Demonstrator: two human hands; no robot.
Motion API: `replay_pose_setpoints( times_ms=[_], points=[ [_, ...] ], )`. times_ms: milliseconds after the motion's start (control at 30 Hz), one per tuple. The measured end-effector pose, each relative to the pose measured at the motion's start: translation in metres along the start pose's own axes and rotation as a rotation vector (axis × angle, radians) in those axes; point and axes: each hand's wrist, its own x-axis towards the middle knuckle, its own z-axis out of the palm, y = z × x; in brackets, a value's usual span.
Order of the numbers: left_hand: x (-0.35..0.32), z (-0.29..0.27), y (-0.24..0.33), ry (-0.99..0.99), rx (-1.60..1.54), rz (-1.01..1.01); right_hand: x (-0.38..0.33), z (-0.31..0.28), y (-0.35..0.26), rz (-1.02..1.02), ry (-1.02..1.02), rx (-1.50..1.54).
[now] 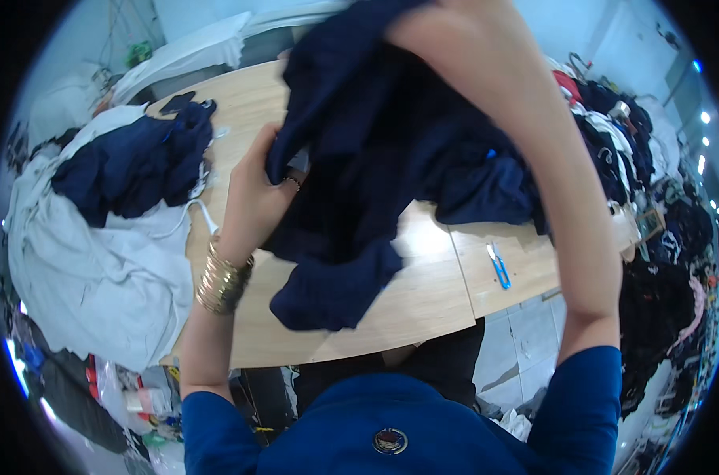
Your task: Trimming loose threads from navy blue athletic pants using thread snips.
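A dark navy garment [351, 158] hangs in folds above the wooden table, raised in front of me. Its lower end [336, 289] dangles near the table's front. With thumb and fingers closed, my left hand [256, 186] grips the garment's left edge; a ring and a gold bangle show on that side. My right arm reaches up and across to the top of the picture. There my right hand [423, 32] meets the upper part of the cloth, blurred and with its fingers hidden. Another navy garment [490, 190] lies on the table behind, partly covered by my arm.
Blue-handled thread snips [498, 265] lie on the right of the wooden table [446, 293]. At left, a navy garment [130, 166] rests over white cloth [98, 269]. A dark phone-like object [177, 102] sits at the far left. Heaped clothes [613, 150] stand to the right.
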Motion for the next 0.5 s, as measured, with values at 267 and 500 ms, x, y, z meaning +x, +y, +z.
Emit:
replay_pose_setpoints(
  times_ms=[267,500],
  points=[
    [-0.011,-0.090,-0.063,-0.466,-0.158,-0.302,-0.101,-0.001,-0.002,1.177,-0.967,0.797],
    [0.001,-0.129,-0.062,-0.458,-0.344,-0.591,-0.129,0.003,0.020,1.375,-0.991,0.928]
  ],
)
